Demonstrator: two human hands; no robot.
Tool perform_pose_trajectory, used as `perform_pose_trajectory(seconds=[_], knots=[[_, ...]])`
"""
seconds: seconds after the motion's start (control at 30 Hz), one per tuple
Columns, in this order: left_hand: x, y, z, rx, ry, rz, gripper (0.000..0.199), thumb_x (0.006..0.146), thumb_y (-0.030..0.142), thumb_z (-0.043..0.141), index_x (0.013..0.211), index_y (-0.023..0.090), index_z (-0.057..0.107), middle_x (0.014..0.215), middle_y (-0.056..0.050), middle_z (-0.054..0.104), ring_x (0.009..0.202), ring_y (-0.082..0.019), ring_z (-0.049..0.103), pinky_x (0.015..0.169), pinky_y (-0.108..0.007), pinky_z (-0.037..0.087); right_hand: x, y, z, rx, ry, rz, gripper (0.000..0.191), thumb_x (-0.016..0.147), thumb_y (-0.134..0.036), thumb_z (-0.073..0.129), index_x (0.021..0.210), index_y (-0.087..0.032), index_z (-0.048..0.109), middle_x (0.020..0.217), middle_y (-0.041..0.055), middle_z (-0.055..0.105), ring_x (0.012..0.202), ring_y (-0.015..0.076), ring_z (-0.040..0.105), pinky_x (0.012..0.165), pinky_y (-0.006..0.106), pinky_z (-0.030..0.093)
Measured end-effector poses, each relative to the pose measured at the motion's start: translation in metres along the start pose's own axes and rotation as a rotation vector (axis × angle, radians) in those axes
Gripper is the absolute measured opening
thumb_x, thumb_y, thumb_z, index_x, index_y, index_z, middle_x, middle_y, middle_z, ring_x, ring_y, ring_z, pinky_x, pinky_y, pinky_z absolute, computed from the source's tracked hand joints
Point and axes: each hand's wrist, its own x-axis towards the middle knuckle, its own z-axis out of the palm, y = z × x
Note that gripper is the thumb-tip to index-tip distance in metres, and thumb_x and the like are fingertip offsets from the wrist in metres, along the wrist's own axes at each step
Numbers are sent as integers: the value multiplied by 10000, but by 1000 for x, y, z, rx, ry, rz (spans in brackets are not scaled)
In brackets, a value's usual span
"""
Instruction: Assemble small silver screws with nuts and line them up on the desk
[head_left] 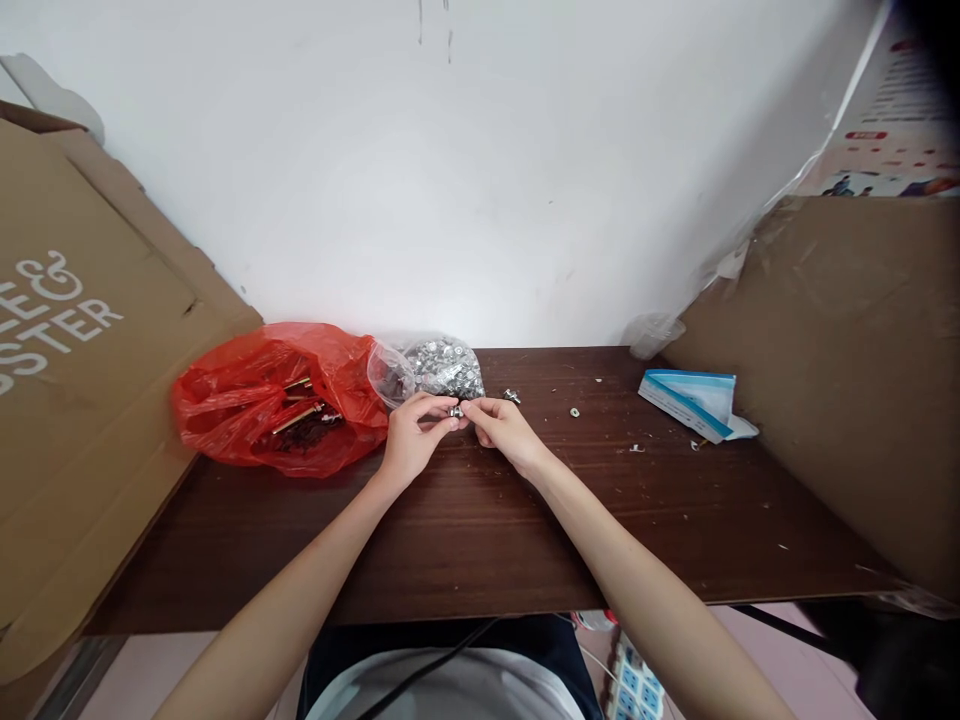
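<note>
My left hand (415, 432) and my right hand (501, 428) meet above the middle of the dark brown table (465, 560). Between their fingertips is a small shiny metal part (454, 411), pinched from both sides; its exact kind is too small to make out. Just behind the hands lies a clear plastic bag (442, 365) full of similar small metal pieces. Left of my left hand, a red plastic bag (277, 400) gapes, with long brass-coloured and dark pieces inside. A similar small metal part (511, 396) rests on the table behind my right hand.
Loose bits lie to the right, among them a small metal ring (574, 412) and a metal piece (636, 448). Farther right is a blue-and-white packet (690, 400). Cardboard boxes (82, 400) (832, 380) flank the table; a white wall (480, 180) closes the back. Below is a power strip (634, 685).
</note>
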Motion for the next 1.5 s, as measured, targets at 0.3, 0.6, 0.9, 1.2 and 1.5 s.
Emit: perform_pose_trajectory(seconds=[0.3, 0.6, 0.9, 1.2, 1.5], knots=[[0, -3, 0, 21, -43, -1, 287, 730, 137, 674, 1007, 204, 706, 924, -36, 601, 776, -129, 638, 694, -267, 585, 0, 0, 0, 5, 58, 13, 337, 650, -410, 728, 862, -160, 652, 706, -3, 608, 460, 51, 382, 427, 226, 257], [0, -1, 0, 25, -67, 3, 226, 737, 152, 673, 950, 208, 721, 907, -34, 590, 771, -129, 619, 694, -274, 580, 1, 1, -4, 169, -30, 76, 361, 577, -346, 801, 855, -159, 668, 693, -9, 603, 477, 41, 384, 442, 217, 246], [0, -2, 0, 20, -80, 8, 216, 730, 158, 677, 939, 198, 714, 904, -37, 588, 779, -137, 621, 693, -280, 585, 0, -3, -2, 252, -12, 102, 349, 496, -251, 838, 794, -161, 682, 727, -3, 617, 516, 48, 439, 456, 217, 261], [2, -2, 0, 29, -51, -10, 228, 733, 182, 678, 958, 200, 711, 918, -33, 591, 786, -138, 637, 715, -285, 589, 1, -2, -4, 188, -9, 72, 369, 525, -314, 826, 818, -161, 661, 650, -30, 585, 486, 46, 408, 455, 219, 265], [3, -2, -1, 32, -49, -10, 222, 729, 185, 684, 948, 193, 714, 918, -38, 595, 783, -138, 638, 724, -289, 589, 2, 0, -4, 102, -20, 11, 321, 590, -364, 784, 808, -172, 647, 619, -37, 553, 494, 56, 396, 461, 218, 291]])
